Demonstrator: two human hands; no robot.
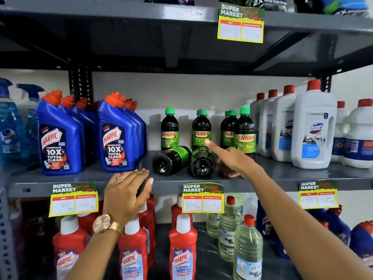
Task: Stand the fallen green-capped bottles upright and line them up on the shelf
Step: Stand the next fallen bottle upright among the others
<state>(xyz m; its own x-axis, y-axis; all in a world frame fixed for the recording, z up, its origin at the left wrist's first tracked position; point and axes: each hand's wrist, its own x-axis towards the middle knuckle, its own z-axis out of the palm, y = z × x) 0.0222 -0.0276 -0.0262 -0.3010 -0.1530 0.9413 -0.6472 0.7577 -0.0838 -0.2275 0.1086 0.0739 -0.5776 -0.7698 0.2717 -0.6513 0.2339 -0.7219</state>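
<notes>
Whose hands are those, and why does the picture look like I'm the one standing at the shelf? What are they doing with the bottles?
A person wears a camera on their head, so you see what they see. The left hand rests at the edge of the grey shelf, holding nothing. The right hand points an open finger toward the dark bottles with green caps. Two fallen bottles lie on their sides; the standing bottles wait behind them. Blue Harpic bottles stand left, white Domex bottles right.

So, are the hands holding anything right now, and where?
Nothing is held. The left hand hovers open at the shelf edge; the right hand points over the fallen bottles.
</notes>
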